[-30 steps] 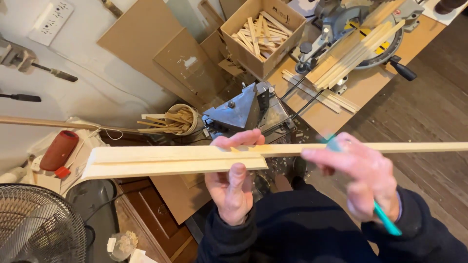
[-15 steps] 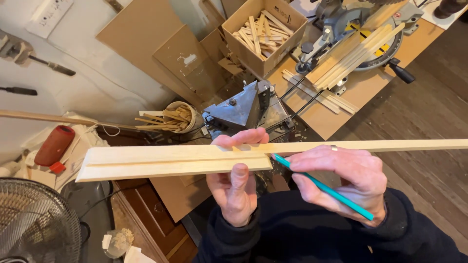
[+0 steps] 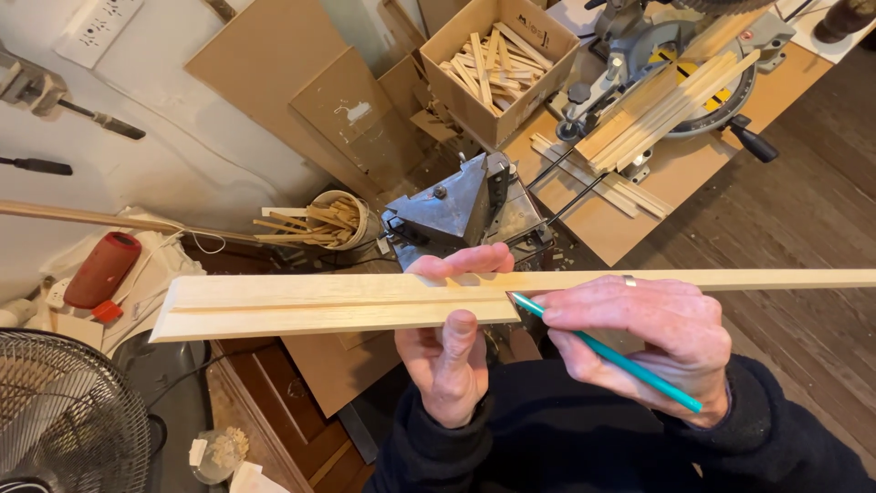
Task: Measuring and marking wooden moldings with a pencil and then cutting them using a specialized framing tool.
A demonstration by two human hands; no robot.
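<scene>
Holding two wood strips (image 3: 338,306) together in midair, left hand (image 3: 452,351) is clamping them from below. Right hand (image 3: 652,333) is gripping teal pencil (image 3: 607,351), tip touching shorter strip's end. Risk: unsupported long strip sagging, strips slipping, mark drifting off.

Offcut box (image 3: 497,64) left of saw (image 3: 680,78).

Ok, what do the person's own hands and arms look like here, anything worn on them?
Both hands are bare, no gloves. The left hand and right hand each come out of a dark navy long sleeve with a ribbed cuff, flecked with pale dust. A thin silver ring sits on one finger of the right hand. No watch or markings show.
</scene>
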